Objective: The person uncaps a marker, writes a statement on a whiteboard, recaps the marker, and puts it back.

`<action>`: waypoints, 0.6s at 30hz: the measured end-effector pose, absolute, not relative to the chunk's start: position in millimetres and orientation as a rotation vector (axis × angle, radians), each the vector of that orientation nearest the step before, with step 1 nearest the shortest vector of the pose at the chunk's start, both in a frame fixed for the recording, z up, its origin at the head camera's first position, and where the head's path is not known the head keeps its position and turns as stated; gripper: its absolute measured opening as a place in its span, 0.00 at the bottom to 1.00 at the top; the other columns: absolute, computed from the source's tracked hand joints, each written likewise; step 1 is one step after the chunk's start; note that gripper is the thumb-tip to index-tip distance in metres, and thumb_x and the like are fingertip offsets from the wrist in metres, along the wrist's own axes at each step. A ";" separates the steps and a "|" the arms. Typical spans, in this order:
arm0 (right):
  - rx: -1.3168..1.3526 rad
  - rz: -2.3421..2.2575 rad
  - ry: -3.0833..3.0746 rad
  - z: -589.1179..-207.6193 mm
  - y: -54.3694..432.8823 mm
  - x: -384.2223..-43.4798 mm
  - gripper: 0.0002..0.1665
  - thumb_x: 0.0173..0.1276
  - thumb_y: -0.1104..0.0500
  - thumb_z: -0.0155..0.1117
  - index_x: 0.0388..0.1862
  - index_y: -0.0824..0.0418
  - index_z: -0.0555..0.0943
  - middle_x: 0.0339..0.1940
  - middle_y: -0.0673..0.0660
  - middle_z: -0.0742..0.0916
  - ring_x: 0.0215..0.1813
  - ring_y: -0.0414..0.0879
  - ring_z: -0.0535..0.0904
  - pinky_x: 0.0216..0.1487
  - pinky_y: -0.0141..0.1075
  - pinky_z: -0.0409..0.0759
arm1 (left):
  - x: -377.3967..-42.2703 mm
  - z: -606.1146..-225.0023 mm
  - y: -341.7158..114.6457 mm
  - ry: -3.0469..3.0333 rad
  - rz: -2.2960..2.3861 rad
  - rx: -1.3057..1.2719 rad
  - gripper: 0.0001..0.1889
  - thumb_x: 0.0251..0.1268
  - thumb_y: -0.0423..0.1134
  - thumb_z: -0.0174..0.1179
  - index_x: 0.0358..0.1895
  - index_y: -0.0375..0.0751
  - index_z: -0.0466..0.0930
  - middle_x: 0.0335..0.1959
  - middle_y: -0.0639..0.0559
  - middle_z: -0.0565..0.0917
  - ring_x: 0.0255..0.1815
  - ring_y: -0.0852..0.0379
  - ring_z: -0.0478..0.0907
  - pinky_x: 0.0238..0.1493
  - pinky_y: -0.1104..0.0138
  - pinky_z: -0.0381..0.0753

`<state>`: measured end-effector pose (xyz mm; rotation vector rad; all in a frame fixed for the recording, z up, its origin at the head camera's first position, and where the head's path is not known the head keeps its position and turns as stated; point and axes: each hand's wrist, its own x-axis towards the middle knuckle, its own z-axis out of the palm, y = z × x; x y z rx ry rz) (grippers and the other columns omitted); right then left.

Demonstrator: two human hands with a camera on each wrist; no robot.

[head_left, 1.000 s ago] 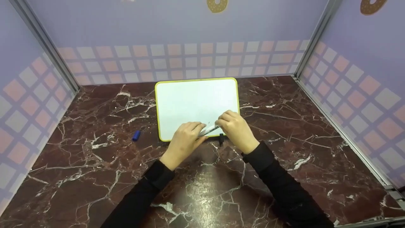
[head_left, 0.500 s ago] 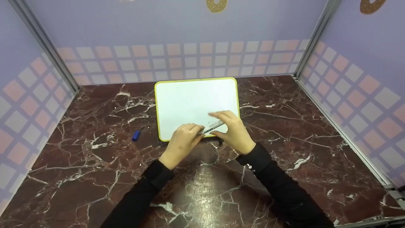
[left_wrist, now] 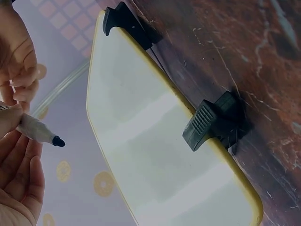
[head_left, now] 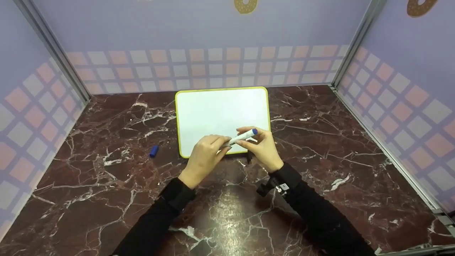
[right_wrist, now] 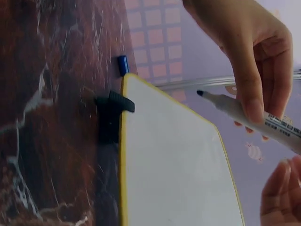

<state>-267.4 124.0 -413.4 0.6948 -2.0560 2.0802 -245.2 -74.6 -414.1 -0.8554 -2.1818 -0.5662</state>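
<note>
My left hand [head_left: 205, 158] pinches a white marker [head_left: 241, 137] close to its dark bare nib, above the lower part of a whiteboard [head_left: 220, 110]. The marker slants up to the right, its blue end uppermost. Around that end is my right hand [head_left: 262, 147], its thumb below the barrel and its fingers behind. In the right wrist view, a small gap shows between the right fingertips [right_wrist: 282, 172] and the marker. The left thumb [left_wrist: 9, 120] lies along the barrel in the left wrist view.
A blue marker cap [head_left: 154, 151] lies on the dark marbled table [head_left: 106, 199], left of the board. Black feet, one by the right hand [left_wrist: 202, 123], support the yellow-rimmed board. Patterned walls [head_left: 227, 64] stand behind and on both sides.
My right hand has loosened from the marker, spread its fingers, and turned so its thumb comes under the barrel. The marker's blue end now shows. The left hand has stayed almost in place.
</note>
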 end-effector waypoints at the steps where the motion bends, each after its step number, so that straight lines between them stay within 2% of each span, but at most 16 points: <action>1: 0.685 2.104 -2.040 -414.2 122.8 -267.0 0.18 0.60 0.71 0.71 0.49 0.78 0.81 0.43 0.65 0.86 0.42 0.40 0.84 0.45 0.32 0.86 | -245.7 -414.2 -74.8 -2.180 -0.565 -0.856 0.11 0.58 0.35 0.71 0.43 0.39 0.85 0.36 0.49 0.88 0.36 0.51 0.84 0.42 0.62 0.86; 6: 0.687 2.099 -2.022 -415.9 120.5 -265.2 0.13 0.62 0.70 0.69 0.43 0.79 0.81 0.37 0.50 0.87 0.39 0.39 0.83 0.40 0.30 0.85 | -247.9 -415.1 -76.0 -2.188 -0.554 -0.857 0.11 0.57 0.35 0.71 0.44 0.39 0.85 0.37 0.49 0.88 0.37 0.51 0.84 0.43 0.61 0.86; 8: 0.706 2.105 -1.998 -416.0 120.0 -265.2 0.13 0.63 0.70 0.69 0.43 0.79 0.80 0.35 0.49 0.86 0.37 0.39 0.83 0.39 0.30 0.85 | -248.7 -414.9 -77.9 -2.195 -0.564 -0.856 0.13 0.58 0.37 0.71 0.47 0.39 0.85 0.39 0.48 0.88 0.40 0.51 0.85 0.45 0.61 0.86; 13: 0.730 2.174 -1.837 -414.5 114.9 -271.2 0.08 0.68 0.71 0.62 0.39 0.78 0.75 0.33 0.55 0.85 0.33 0.42 0.85 0.37 0.33 0.86 | -258.6 -408.6 -91.8 -2.223 -0.697 -0.784 0.20 0.65 0.43 0.66 0.55 0.35 0.82 0.49 0.41 0.86 0.50 0.46 0.84 0.58 0.57 0.83; 18: 0.732 2.228 -1.699 -411.7 101.9 -284.1 0.03 0.72 0.70 0.55 0.37 0.66 0.71 0.42 0.70 0.87 0.32 0.45 0.87 0.35 0.34 0.88 | -277.1 -400.6 -126.4 -2.270 -0.804 -0.553 0.20 0.71 0.35 0.57 0.63 0.32 0.75 0.62 0.36 0.79 0.65 0.40 0.75 0.73 0.54 0.71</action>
